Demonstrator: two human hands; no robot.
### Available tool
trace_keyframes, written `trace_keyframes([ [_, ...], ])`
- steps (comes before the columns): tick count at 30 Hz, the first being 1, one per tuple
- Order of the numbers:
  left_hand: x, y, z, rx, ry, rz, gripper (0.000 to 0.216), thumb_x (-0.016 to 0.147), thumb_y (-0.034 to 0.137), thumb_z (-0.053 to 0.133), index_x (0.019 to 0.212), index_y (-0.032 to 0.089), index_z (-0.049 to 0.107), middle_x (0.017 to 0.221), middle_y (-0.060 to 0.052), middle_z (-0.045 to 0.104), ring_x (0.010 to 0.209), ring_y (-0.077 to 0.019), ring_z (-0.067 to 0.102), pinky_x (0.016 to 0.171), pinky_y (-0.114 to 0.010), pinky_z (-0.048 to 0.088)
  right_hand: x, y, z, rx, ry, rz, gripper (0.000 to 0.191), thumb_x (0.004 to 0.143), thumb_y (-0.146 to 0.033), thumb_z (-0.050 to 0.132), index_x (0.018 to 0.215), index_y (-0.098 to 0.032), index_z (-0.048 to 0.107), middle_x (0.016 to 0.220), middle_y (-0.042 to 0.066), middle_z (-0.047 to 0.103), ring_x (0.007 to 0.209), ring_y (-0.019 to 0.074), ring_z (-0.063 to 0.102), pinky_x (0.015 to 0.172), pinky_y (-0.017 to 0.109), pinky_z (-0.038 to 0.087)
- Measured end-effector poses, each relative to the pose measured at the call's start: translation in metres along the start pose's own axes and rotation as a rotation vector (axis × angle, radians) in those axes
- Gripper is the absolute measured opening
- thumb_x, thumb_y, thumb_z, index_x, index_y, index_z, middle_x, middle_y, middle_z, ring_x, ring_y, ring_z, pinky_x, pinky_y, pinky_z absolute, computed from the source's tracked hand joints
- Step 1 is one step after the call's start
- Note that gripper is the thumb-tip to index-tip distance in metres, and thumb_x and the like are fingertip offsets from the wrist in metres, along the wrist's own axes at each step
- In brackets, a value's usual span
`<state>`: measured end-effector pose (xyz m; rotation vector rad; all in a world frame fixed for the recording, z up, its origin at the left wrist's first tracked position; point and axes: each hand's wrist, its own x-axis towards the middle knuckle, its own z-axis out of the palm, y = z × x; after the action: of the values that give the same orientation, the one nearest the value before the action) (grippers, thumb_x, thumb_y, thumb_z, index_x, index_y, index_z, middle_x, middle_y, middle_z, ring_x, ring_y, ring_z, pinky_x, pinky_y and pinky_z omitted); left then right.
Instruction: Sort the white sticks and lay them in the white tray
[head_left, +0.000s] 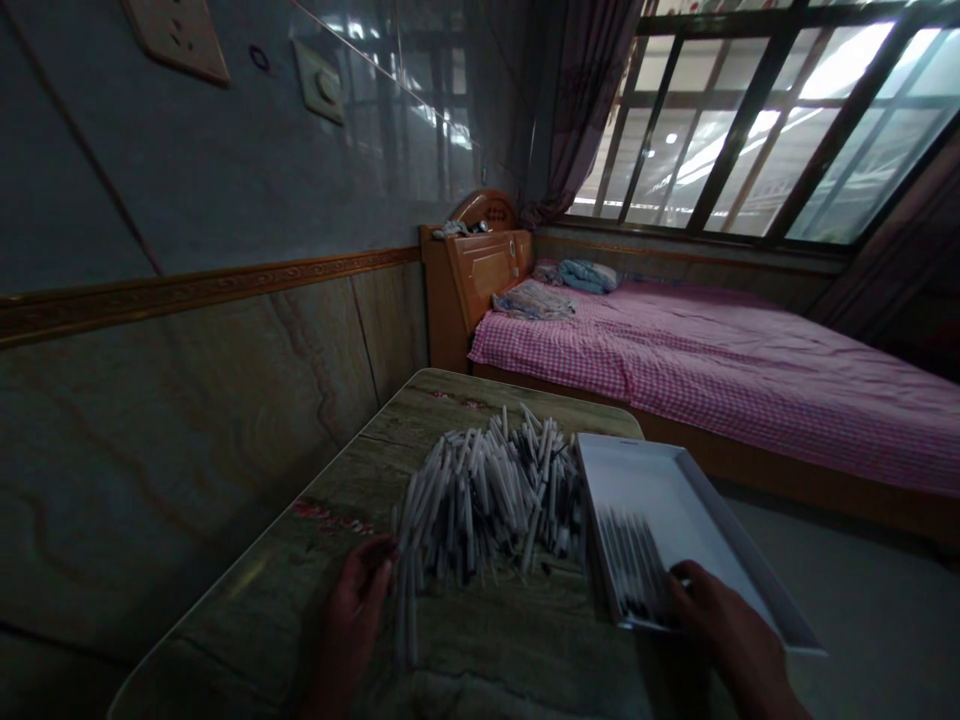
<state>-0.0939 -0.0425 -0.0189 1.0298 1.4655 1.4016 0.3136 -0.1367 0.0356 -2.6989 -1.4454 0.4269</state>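
Note:
A heap of slim white sticks with dark parts (480, 490) lies on the table; their exact kind is too blurred to tell. At the heap's left edge is my left hand (358, 600), its fingers curled and thumb drawn in near a few sticks. What it pinches, if anything, is not clear. To the right, a shallow white tray (660, 475) holds a row of similar sticks (634, 560) lying side by side. My right hand (716, 620) is over the tray's near right part, fingers closed at the end of that row; its grip is hidden.
The wood-patterned table (480, 670) has rounded corners and stands beside a tiled wall (225, 430). The tray overhangs the table's right side, above the floor (780, 540). Beyond stands a bed (675, 340) with a pink checked cover and a wooden headboard (480, 270).

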Motion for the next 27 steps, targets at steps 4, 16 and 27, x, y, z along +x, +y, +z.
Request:
trace_keyframes([
  [4, -0.001, 0.002, 0.002, -0.007, 0.028, 0.02, 0.045, 0.061, 0.055, 0.074, 0.09, 0.023, 0.067, 0.093, -0.006, 0.076, 0.094, -0.0289, 0.07, 0.087, -0.041, 0.056, 0.006, 0.01, 0.01, 0.044, 0.007, -0.043, 0.035, 0.093, -0.043, 0.038, 0.099, -0.026, 0.069, 0.096, 0.008, 0.076, 0.088, 0.024, 0.071, 0.066, 0.031, 0.045],
  [16, -0.002, 0.0, 0.005, -0.056, 0.009, 0.02, 0.038, 0.064, 0.049, 0.071, 0.089, 0.021, 0.067, 0.093, -0.008, 0.074, 0.094, -0.0286, 0.07, 0.09, -0.042, 0.054, -0.005, -0.082, -0.005, 0.039, 0.073, -0.328, 0.033, 0.096, -0.035, 0.038, 0.113, -0.026, 0.065, 0.115, 0.007, 0.071, 0.095, 0.0215, 0.069, 0.068, 0.027, 0.043],
  [27, -0.001, 0.001, 0.009, -0.114, 0.013, 0.016, 0.034, 0.064, 0.045, 0.07, 0.088, 0.021, 0.068, 0.091, -0.008, 0.074, 0.093, -0.0279, 0.07, 0.09, -0.042, 0.053, 0.013, -0.2, 0.018, -0.152, 0.11, -0.46, 0.033, 0.098, -0.039, 0.04, 0.098, -0.018, 0.066, 0.102, 0.011, 0.074, 0.093, 0.0247, 0.072, 0.067, 0.028, 0.045],
])
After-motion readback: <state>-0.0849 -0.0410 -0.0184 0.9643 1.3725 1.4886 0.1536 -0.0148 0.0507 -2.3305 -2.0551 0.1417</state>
